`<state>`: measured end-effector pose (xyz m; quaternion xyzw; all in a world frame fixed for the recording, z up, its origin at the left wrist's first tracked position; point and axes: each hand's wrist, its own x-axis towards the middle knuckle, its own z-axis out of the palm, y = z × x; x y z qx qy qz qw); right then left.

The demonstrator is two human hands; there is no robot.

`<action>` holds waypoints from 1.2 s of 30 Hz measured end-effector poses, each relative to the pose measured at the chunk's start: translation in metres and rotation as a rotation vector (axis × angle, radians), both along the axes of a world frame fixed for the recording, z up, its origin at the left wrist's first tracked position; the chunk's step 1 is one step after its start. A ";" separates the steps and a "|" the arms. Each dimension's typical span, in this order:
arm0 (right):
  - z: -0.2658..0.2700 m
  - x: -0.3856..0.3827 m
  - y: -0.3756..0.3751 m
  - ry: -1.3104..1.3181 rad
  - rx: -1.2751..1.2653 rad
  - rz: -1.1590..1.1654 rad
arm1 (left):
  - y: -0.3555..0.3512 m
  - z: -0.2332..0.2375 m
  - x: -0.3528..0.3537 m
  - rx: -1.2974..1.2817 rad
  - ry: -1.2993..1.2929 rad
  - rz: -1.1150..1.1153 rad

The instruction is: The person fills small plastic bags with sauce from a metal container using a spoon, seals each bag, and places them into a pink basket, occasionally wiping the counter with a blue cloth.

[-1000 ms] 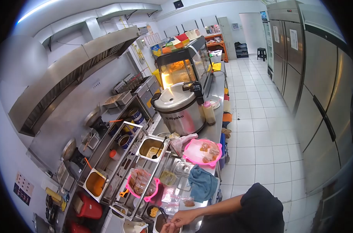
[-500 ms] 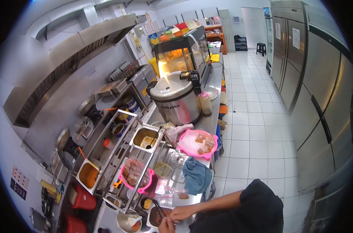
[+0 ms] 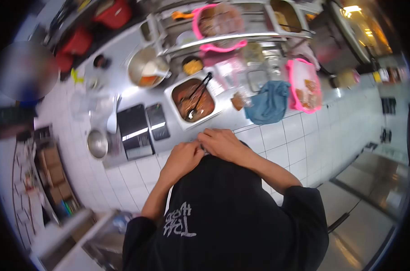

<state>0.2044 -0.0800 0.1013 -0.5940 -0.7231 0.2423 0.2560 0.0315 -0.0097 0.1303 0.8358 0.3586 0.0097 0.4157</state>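
Close together in front of my black shirt, near the counter's front edge, are my left hand (image 3: 183, 158) and my right hand (image 3: 224, 143). The fingers of both are curled and meet at the tips; whatever they pinch is hidden. Just beyond them sits a steel pan (image 3: 172, 95) of reddish-brown sauced food, with black tongs (image 3: 199, 95) lying in it. A tablet (image 3: 135, 128) and a smaller dark device (image 3: 158, 123) rest to its left. A bag of brown food (image 3: 237, 101) and a blue cloth (image 3: 269, 105) are on its right.
A steel bowl with a white-handled utensil (image 3: 146, 67) and a small bowl of yellow food (image 3: 193, 66) stand behind the pan. A pink tray (image 3: 291, 86) holds bagged portions at right. Another pink basket (image 3: 198, 22) is on the rack. An empty-looking metal bowl (image 3: 97, 143) sits far left.
My view has swung down and left onto the counter. Both hands have moved from over the pan to near my shirt, and the tongs now lie in the pan.
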 end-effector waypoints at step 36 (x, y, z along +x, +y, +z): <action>-0.042 0.068 0.119 -0.850 0.273 0.231 | 0.001 -0.095 -0.046 -0.301 -0.366 0.396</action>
